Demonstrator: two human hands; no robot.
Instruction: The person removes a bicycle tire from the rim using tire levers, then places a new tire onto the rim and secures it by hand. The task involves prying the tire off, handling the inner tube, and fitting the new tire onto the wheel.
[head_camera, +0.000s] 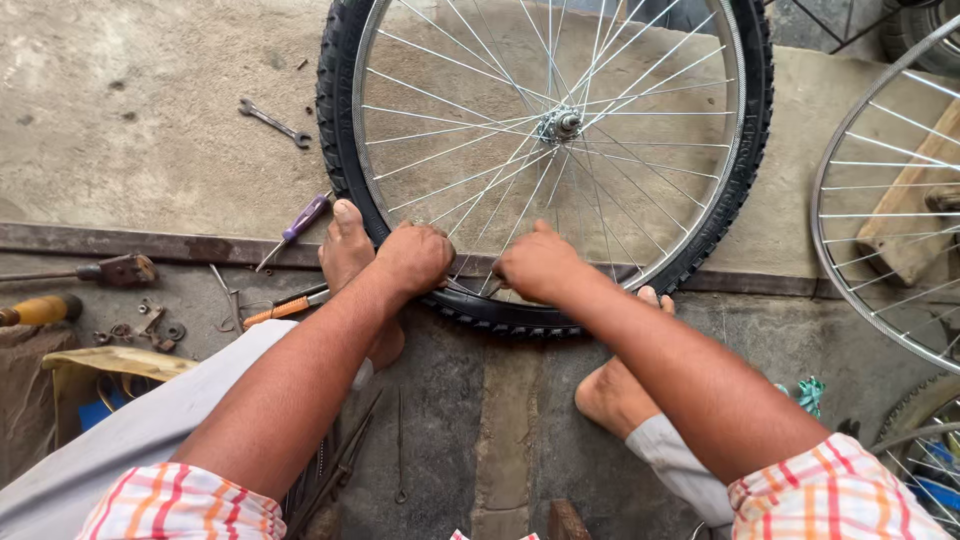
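A spoked bicycle wheel with a black tyre (745, 150) lies flat on the concrete floor in front of me, its hub (560, 124) near the top middle. My left hand (413, 258) is a closed fist on the near rim of the wheel. My right hand (537, 264) grips the same near rim just to its right. A thin metal tool pokes out between the two hands at the rim; which hand holds it I cannot tell. My bare left foot (350, 250) presses against the tyre's left side. Beside the tyre's near edge rests my right foot (612, 392).
A wrench (273, 122) lies on the floor at upper left. A purple-handled screwdriver (296, 226), an orange-handled tool (285, 306), a hammer (110, 270) and small metal parts lie at left. Another bare wheel rim (850, 260) stands at right.
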